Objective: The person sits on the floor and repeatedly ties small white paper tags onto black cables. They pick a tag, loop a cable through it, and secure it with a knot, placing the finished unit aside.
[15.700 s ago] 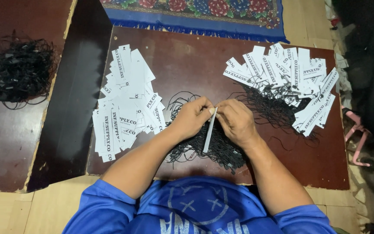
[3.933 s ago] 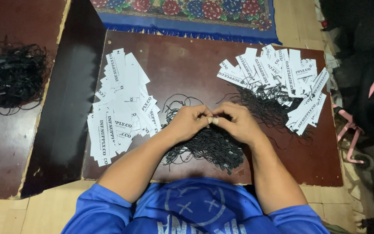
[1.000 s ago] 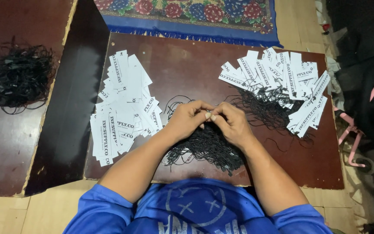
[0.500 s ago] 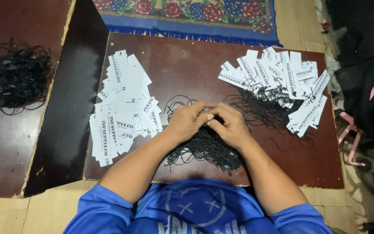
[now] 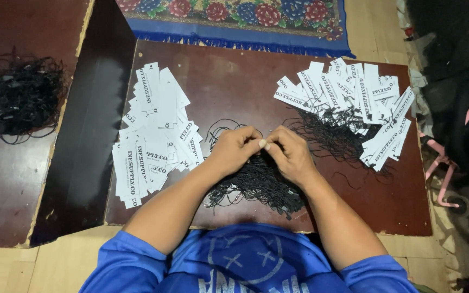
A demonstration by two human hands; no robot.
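Dark brown table [image 5: 234,81] carries 2 spreads of white paper tags [image 5: 153,135], one per side. Left hand [image 5: 234,149] and right hand [image 5: 291,154] meet fingertip to fingertip over the black string pile [image 5: 256,187], pinching something too small to identify.

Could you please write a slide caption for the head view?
Both hands meet over black strings, white tags fanned on a dark board.

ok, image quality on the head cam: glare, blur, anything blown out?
Head view: sharp overall, no motion blur on the left hand or right hand. Soft sheen, not hard glare, on the brown board. The white tags on the left and right are bright, print readable. The black string pile goes murky, strands hard to separate. The right edge is dark.
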